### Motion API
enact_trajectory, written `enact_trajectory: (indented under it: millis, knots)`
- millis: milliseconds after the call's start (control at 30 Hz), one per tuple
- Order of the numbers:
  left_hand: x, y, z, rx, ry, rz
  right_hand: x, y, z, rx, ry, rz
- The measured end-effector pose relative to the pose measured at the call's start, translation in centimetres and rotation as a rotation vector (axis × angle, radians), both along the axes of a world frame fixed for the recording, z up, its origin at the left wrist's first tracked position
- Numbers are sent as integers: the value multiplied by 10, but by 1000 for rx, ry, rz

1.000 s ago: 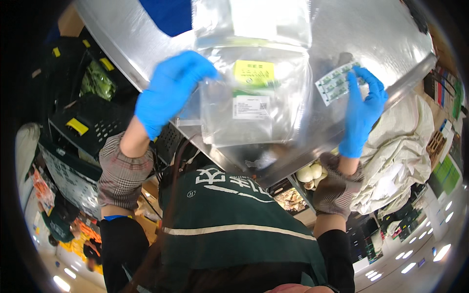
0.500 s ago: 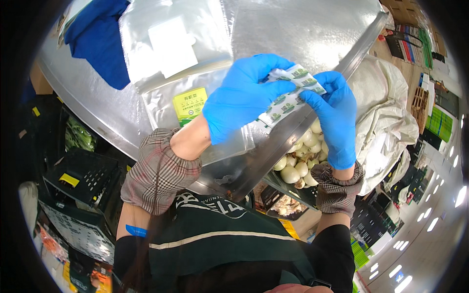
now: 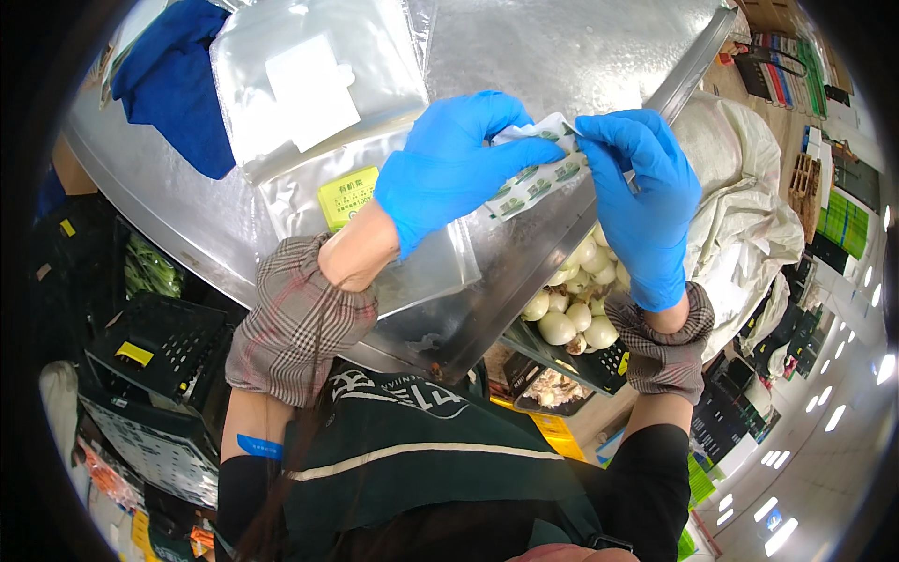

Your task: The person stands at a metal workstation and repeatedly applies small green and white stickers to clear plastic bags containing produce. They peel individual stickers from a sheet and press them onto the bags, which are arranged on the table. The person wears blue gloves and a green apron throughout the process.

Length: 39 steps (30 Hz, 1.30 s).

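A white sheet of stickers [image 3: 537, 190] with green printed marks is gripped in my blue-gloved left hand [image 3: 454, 169], between thumb and fingers. My right hand [image 3: 648, 192], also gloved in blue, has thumb and forefinger pinched together at the sheet's right edge. Whether a single sticker is between those fingertips cannot be made out. Under my left wrist lies a clear plastic bag [image 3: 435, 272] with a yellow-green label [image 3: 346, 195]. Beyond it is a pile of clear bags [image 3: 389, 61] topped by a white card [image 3: 312, 89].
Peeled-looking white onions [image 3: 559, 326] fill a dark crate below the raised rim of the metal table [image 3: 571, 47]. A white woven sack [image 3: 740, 206] stands to the right. Blue cloth [image 3: 178, 80] lies far left. Black crates [image 3: 159, 342] stand at the left.
My right hand has shifted slightly right and up, its fingers now at the sheet's edge. The sheet has turned and bent in my left hand, which moved a little left.
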<state>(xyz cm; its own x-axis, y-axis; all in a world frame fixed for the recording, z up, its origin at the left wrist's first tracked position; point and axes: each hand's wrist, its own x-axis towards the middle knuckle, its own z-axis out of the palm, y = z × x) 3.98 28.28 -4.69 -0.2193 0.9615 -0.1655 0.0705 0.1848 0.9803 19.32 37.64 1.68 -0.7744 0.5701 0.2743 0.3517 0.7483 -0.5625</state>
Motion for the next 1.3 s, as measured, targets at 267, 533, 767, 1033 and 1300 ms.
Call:
enact_trajectory:
  millis: [267, 533, 767, 1033, 1300]
  knots:
    - [-16, -7, -20, 227, 319, 142, -15, -15, 1, -819, 316, -313]
    - [-84, -172, 0, -73, 737, -233, -51, -115, -108, -932, 133, 45]
    - [-83, -184, -27, -31, 751, -88, -60, -106, -88, -360, 42, 73]
    - [-93, -191, -11, -33, 260, 528, -52, -109, -72, -645, 130, -57]
    - [-73, -184, -37, -46, 676, 47, -55, -107, -91, -551, 56, -87]
